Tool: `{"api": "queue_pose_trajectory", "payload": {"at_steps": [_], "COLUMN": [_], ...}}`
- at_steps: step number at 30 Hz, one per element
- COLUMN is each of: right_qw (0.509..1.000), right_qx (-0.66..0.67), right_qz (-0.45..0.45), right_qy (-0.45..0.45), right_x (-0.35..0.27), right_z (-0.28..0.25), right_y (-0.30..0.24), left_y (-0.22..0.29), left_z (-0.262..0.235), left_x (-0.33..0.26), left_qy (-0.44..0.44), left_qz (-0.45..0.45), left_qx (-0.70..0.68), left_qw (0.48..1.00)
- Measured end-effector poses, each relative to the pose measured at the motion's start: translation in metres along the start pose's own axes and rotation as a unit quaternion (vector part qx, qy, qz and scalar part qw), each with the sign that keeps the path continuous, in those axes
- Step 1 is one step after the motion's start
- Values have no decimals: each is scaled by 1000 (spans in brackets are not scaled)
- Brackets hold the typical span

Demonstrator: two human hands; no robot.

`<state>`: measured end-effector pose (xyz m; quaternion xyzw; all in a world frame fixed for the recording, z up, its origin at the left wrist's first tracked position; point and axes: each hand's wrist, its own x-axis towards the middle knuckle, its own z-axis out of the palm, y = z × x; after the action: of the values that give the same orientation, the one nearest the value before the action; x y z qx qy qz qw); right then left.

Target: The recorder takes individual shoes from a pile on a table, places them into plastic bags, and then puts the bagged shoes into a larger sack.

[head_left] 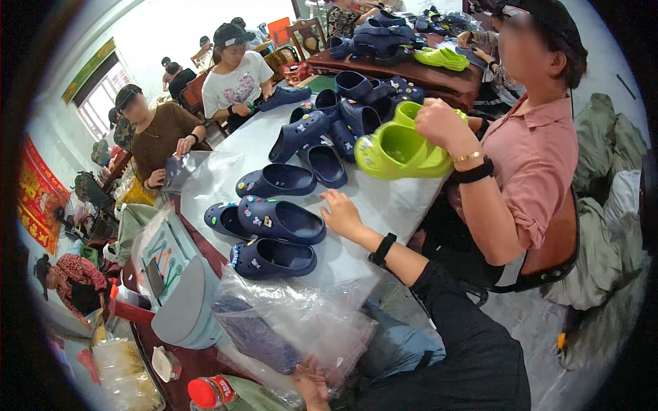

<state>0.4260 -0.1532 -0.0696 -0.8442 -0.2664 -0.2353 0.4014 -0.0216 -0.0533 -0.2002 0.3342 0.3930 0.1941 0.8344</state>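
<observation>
- L hand (312,388): nearest, at rim of clear bag (336,312); fingers slightly curled, grip vs. mere contact: cannot tell.
- Bagged navy clog (255,334): inside clear bag, near L.
- R hand (345,216): above white tabletop (346,266), fingers spread, nothing gripped; just R of loose navy clogs.
- Loose navy clogs (282,220), w/ charms: approx. mid-table, side by side, toes L.
- Co-worker in pink shirt (531,164), R side: fingers closed on lime clogs (401,147), held above table.
- Clog pile (356,116), navy: far end of tabletop.
- Dark-red table (439,83), farthest: addl. navy clogs (380,38) + lime pair (442,58).
</observation>
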Motion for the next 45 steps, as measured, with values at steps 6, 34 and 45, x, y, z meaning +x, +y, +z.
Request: {"api": "queue_pose_trajectory", "payload": {"at_steps": [6, 34, 45], "right_qw": [995, 890, 932], "right_qx": [-66, -420, -276], "right_qz": [27, 74, 151], "right_qy": [-69, -162, -181], "right_x": [-5, 63, 51], "right_z": [-28, -29, -28], "right_y": [21, 69, 80], "left_y": [25, 16, 25], "left_z": [57, 44, 63], "left_x": [-31, -19, -27], "left_qy": [-29, -54, -60], "left_qz": [17, -27, 28], "left_qx": [7, -13, -18], "left_qw": [999, 998, 998]}}
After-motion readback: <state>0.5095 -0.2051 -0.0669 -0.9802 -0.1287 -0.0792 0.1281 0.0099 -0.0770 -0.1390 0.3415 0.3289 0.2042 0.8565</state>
